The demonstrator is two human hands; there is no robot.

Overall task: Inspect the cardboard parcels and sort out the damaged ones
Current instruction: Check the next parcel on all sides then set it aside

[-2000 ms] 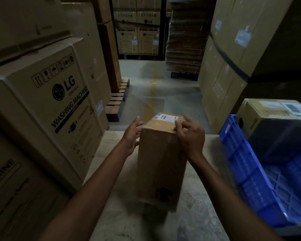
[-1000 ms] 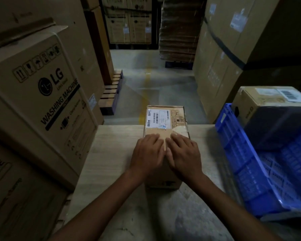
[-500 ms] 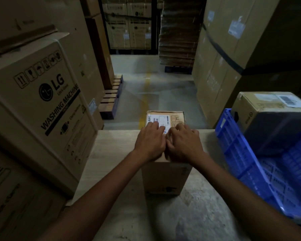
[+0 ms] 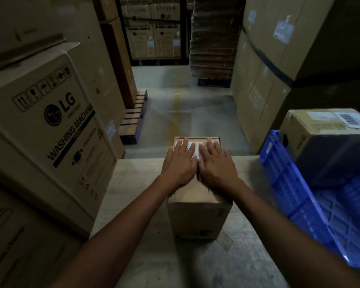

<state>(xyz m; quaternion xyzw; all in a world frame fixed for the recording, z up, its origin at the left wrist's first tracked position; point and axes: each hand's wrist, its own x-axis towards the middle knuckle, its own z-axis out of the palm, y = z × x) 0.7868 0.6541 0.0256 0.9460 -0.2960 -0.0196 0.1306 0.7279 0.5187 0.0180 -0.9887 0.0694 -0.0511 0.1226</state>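
Parcel (image 4: 197, 215) upright on tabletop (image 4: 133, 204); my left hand (image 4: 180, 163) and right hand (image 4: 216, 167) flat on its lid, fingers straight. Seems stiff, light; grip opposite side walls.

Left hand (image 4: 180, 165) and right hand (image 4: 217, 168) rest flat atop the cardboard parcel (image 4: 197, 217).

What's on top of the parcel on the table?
The left hand and right hand lie flat on the parcel, over a white label. Only its middle shows between them; the rest is covered.
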